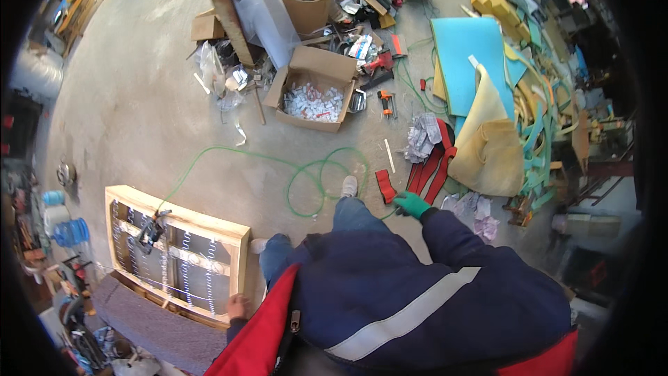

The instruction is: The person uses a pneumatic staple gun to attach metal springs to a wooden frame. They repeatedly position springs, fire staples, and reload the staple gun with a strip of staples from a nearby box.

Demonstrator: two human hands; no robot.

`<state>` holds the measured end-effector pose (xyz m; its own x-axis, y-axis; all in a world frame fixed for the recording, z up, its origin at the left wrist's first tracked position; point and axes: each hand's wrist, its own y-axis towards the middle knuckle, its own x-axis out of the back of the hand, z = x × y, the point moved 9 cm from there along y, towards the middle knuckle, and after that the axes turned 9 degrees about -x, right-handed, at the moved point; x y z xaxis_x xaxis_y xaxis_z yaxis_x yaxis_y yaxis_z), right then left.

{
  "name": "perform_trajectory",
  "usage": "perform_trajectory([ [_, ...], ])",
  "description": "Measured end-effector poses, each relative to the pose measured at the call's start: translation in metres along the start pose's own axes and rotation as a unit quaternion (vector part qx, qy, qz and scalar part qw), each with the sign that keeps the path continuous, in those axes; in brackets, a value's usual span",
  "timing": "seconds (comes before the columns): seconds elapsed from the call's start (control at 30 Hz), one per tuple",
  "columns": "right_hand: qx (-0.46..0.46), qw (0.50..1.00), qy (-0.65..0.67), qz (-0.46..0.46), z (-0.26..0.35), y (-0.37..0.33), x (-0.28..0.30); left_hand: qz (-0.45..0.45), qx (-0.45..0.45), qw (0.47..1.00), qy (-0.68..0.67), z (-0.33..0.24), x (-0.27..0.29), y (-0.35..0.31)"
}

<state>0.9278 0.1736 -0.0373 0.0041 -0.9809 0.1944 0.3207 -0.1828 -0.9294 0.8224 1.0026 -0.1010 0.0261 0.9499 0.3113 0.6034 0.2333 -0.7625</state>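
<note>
likely reaching; next needs pinch | right hand [412,204]: fingers beside red-black fabric strip [385,186] | left hand [238,306]: fingers beside rectangular pale-wood frame [188,214] | closure: cannot tell

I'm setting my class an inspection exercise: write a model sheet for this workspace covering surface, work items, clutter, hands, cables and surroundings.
Surface: grey concrete floor, items spread over it.
Work items: wooden frame at left; red-and-black webbing at right.
Clutter: open cardboard box of small white pieces; blue foam sheet; orange tool.
Left hand: bare, at the frame's near right corner.
Right hand: green-gloved, beside the webbing; grip unclear.
Cables: thin green line, looped on the floor, running toward a black tool at the frame.
Surroundings: brown post beyond the box; blue water bottle at far left.
</note>
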Motion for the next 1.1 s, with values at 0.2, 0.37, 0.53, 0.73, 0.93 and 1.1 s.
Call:
perform_trajectory([
  [0.2,0.086,0.988,0.088,-0.096,0.031,0.030,0.182,0.127,0.068,0.989,0.024,-0.062,-0.131,0.011],
  [0.37,0.153,0.972,0.158,-0.087,0.073,0.046,0.238,0.090,0.059,0.991,0.078,-0.188,-0.154,0.050],
  [0.53,0.133,0.973,0.174,-0.071,0.094,0.041,0.229,0.170,-0.005,0.963,0.209,-0.302,-0.220,0.164],
  [0.73,0.038,0.975,0.174,-0.132,0.117,0.050,0.231,0.232,-0.219,0.851,0.417,-0.521,-0.381,0.353],
  [0.93,0.028,0.977,0.116,-0.176,0.183,0.092,0.232,0.212,-0.414,0.779,0.421,-0.806,-0.615,0.401],
  [1.1,0.108,0.967,-0.047,-0.224,0.239,0.175,0.249,0.234,-0.431,0.831,0.264,-0.878,-0.816,0.425],
])
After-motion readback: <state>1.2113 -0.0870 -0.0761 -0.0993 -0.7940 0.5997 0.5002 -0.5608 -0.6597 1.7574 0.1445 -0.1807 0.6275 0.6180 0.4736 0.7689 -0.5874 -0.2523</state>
